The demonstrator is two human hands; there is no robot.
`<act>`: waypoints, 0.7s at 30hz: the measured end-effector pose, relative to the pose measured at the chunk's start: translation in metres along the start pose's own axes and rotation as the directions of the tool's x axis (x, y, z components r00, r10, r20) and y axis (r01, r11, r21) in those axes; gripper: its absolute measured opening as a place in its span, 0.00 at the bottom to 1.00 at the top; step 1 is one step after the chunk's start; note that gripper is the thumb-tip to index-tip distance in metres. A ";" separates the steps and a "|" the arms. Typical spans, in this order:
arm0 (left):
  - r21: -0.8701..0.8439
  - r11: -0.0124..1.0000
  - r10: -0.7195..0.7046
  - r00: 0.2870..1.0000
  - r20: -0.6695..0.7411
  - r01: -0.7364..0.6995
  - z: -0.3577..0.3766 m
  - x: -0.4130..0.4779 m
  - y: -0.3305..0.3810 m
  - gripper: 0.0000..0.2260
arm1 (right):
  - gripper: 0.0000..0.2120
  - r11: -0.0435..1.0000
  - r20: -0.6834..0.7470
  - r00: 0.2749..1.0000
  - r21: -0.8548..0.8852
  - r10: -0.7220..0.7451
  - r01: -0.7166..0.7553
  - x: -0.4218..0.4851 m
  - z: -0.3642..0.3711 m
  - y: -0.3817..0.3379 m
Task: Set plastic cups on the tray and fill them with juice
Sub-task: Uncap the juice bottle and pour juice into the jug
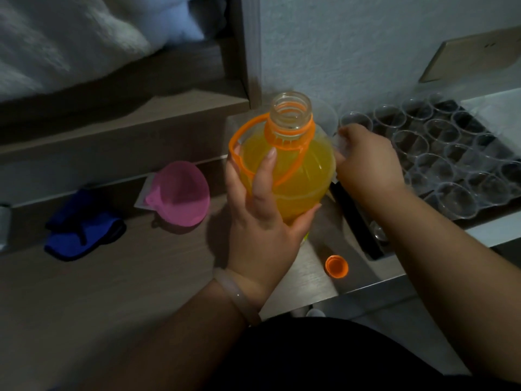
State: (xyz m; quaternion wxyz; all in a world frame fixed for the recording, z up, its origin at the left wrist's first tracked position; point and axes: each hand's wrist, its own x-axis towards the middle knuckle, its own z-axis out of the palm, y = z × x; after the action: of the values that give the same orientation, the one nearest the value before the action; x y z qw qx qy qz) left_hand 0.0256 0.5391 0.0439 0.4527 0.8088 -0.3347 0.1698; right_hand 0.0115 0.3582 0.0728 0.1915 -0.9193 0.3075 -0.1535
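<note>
Two grips: left hand (262, 218) wraps bottle (298, 165); right hand (369, 162) seemingly pinches cup (341, 144).

No lettering is legible anywhere — the juice bottle (310, 176) included.

Pale translucent bangle (236, 294) on left wrist; black garment (324, 359).

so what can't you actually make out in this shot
Head view:
- Lower half of the clear plastic juice bottle with orange handle: covered by the left hand.
- What the right hand holds, if anything: hidden by its own fingers and the bottle.
- Count of clear plastic cups on the black tray: right edge cuts it off.
- The dark blue fabric bundle: too dim to identify.
</note>
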 end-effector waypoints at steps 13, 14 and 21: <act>-0.069 0.998 0.004 1.000 0.023 -0.002 -0.028 -0.012 -0.015 0.44 | 0.24 0.994 -0.076 0.997 0.112 0.022 -0.013 -0.038 0.005 -0.007; -0.069 0.998 -0.004 1.000 0.026 0.006 -0.033 -0.013 -0.016 0.44 | 0.24 0.994 -0.080 0.997 0.113 0.023 -0.014 -0.041 0.005 -0.008; -0.060 0.998 -0.004 0.997 0.073 0.008 -0.057 -0.022 -0.027 0.44 | 0.22 0.993 -0.099 0.994 0.113 0.049 -0.038 -0.065 0.009 -0.018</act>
State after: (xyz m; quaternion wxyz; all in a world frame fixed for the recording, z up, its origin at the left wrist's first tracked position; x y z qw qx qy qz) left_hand 0.0299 0.6062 0.0446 0.4649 0.8014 -0.3537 0.1285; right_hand -0.0257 0.4143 0.0623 0.2299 -0.8913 0.3279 -0.2128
